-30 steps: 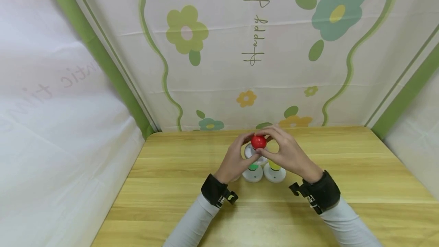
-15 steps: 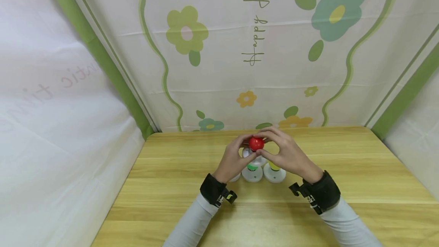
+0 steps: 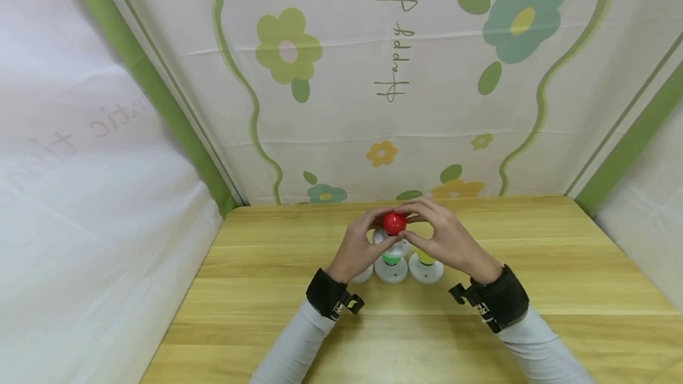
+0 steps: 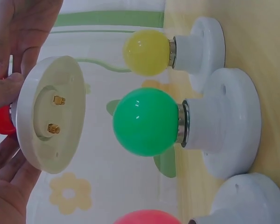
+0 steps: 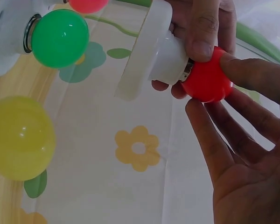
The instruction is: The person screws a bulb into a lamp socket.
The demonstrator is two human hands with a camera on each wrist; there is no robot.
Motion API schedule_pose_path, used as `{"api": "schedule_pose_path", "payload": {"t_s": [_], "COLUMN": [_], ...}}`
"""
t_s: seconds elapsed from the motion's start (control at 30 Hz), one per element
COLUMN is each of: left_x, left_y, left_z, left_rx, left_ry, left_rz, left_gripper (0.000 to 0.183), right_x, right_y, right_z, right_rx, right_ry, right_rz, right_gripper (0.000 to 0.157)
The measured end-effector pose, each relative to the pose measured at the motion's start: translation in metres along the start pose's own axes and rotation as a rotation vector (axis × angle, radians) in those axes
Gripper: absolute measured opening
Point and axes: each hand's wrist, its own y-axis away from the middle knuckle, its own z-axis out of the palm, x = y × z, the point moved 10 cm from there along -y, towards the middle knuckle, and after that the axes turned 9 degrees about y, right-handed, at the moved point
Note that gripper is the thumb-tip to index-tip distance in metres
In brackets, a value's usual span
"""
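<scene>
A red light bulb (image 3: 394, 224) sits in a round white lamp socket (image 5: 165, 58), held above the table between both hands. My left hand (image 3: 354, 248) grips the socket, its thumb against the bulb's metal neck in the right wrist view. With thumb and fingertips my right hand (image 3: 449, 239) pinches the red bulb's globe. Two brass contacts show on the socket's underside in the left wrist view. Below, a green bulb (image 4: 147, 122) and a yellow bulb (image 4: 147, 52) stand upright in white sockets. A pinkish-red bulb (image 4: 147, 218) beside them is partly cut off.
The socketed bulbs stand in a row on the wooden table (image 3: 256, 295), close under the hands. White fabric with printed flowers (image 3: 288, 49) rises at the table's back edge, and more white fabric (image 3: 96, 206) hangs at the left.
Both hands keep hold of the red bulb and its socket. The bulb and socket have shifted slightly left, and my left hand has moved a little left with them.
</scene>
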Motion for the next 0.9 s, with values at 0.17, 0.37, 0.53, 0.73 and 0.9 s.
{"api": "schedule_pose_path", "payload": {"t_s": [0.17, 0.37, 0.53, 0.73, 0.9], "left_x": [-0.022, -0.042, -0.043, -0.045, -0.049], "left_y": [0.006, 0.013, 0.014, 0.017, 0.025], "left_z": [0.002, -0.004, -0.012, -0.023, -0.033], "left_rx": [-0.023, -0.043, -0.059, -0.056, -0.041], "left_ry": [-0.023, -0.038, -0.041, -0.029, -0.047], "left_rz": [-0.038, -0.090, -0.075, -0.097, -0.124], "left_gripper": [0.055, 0.057, 0.057, 0.057, 0.055], "right_x": [0.001, 0.002, 0.004, 0.007, 0.012], "right_y": [0.001, 0.004, 0.006, 0.011, 0.017], "right_z": [0.000, -0.002, 0.000, 0.000, -0.001], "right_rx": [-0.012, -0.018, -0.034, -0.047, -0.060], "right_ry": [0.018, 0.043, 0.057, 0.076, 0.104], "right_rz": [0.017, 0.019, 0.019, 0.030, 0.049], "right_gripper": [0.042, 0.040, 0.038, 0.040, 0.039]}}
